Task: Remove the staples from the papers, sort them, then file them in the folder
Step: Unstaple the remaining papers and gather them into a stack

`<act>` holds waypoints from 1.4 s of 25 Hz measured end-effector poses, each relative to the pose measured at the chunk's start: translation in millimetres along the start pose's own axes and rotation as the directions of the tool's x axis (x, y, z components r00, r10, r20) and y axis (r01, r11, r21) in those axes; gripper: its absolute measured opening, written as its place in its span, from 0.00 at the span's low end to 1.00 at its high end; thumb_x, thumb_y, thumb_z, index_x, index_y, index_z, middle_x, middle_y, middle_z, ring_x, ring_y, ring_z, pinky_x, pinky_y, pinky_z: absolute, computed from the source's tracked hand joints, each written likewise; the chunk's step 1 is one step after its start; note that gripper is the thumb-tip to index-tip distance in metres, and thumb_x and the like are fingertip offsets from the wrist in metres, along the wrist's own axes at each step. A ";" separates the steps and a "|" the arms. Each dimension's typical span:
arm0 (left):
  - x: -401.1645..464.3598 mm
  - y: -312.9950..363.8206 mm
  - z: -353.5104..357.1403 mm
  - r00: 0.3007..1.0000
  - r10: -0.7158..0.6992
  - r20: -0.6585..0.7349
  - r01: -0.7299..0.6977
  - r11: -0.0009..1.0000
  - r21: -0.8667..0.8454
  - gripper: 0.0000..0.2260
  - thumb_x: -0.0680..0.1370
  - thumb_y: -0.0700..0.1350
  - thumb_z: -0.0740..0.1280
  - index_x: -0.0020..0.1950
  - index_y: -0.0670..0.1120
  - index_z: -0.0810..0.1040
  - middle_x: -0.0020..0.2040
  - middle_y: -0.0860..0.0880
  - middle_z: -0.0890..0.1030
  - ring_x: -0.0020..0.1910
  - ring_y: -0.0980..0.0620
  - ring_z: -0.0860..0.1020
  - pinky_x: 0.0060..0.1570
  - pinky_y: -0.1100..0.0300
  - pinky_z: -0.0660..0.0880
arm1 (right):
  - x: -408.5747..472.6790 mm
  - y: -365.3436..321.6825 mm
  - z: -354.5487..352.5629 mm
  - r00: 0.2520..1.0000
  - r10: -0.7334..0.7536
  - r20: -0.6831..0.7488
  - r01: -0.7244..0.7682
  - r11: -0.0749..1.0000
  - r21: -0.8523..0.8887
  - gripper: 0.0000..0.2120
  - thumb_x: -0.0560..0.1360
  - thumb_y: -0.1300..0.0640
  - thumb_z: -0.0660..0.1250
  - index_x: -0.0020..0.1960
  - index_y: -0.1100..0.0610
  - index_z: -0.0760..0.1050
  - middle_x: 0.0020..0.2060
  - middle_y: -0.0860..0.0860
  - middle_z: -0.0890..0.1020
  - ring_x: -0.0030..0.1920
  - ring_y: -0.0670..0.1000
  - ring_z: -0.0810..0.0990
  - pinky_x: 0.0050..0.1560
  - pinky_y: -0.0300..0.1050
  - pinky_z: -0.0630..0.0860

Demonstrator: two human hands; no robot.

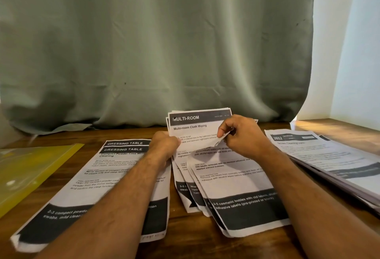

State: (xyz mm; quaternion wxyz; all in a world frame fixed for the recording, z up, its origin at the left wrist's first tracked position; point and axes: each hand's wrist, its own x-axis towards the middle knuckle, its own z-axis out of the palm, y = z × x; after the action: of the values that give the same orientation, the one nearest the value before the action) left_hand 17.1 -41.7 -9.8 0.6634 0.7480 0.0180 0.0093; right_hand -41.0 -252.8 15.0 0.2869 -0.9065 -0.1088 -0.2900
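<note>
A fanned bundle of printed sheets (232, 178) lies in the middle of the wooden table (127, 135), its back sheet headed "MULTI-ROOM" (191, 122) tilted up. My left hand (164, 145) grips the bundle's left edge. My right hand (242, 135) pinches the curled top corner of the front sheet (218, 141) and lifts it. No staple can be made out. Left of the bundle lie two sheets headed "DRESSING TABLE" (98, 176), partly under my left forearm. A yellow plastic folder (26, 170) lies at the far left.
A thick stack of papers topped by a sheet marked "2652" (329, 155) lies at the right, running off the frame. A grey-green curtain (156, 42) hangs behind the table, with a white wall (353, 52) at the right.
</note>
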 end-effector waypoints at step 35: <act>-11.0 4.9 7.2 0.935 0.350 -0.056 -0.354 0.930 -0.102 0.03 0.78 0.42 0.72 0.47 0.43 0.82 0.41 0.47 0.87 0.39 0.51 0.86 0.39 0.56 0.82 | 5.4 -9.0 20.8 0.994 0.075 0.080 -0.082 0.992 0.093 0.30 0.76 0.65 0.69 0.72 0.46 0.64 0.60 0.50 0.81 0.58 0.48 0.81 0.58 0.48 0.81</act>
State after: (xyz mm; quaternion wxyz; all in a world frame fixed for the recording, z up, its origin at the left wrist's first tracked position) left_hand 6.4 -49.9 -5.8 0.6908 0.7011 -0.1046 0.1428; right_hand -30.3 -233.2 8.4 0.3371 -0.9056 -0.0977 -0.2382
